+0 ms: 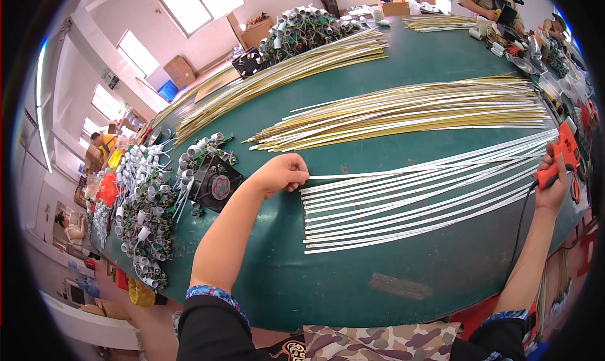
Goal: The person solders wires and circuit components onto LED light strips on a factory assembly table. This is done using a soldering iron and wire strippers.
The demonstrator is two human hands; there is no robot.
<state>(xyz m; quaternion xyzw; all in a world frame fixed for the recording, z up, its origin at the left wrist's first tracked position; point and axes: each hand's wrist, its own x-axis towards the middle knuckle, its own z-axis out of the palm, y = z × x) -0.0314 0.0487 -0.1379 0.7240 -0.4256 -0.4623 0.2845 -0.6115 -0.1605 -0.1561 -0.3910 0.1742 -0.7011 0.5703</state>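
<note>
As white strips [391, 197] lie between, left hand [282, 174] pinches one, right [552, 189] clasps orange tool [569, 146]

I count one left hand [282, 175], one right hand [550, 189], one orange corded tool [568, 146] by the bench's [271, 279] right edge, two black fans [220, 186] [247, 63] toward its left and far edges, three strip bundles [283, 74] [403, 112] [441, 23], roughly a dozen separate white strips [378, 202], overlaps hiding my exact tally.
</note>
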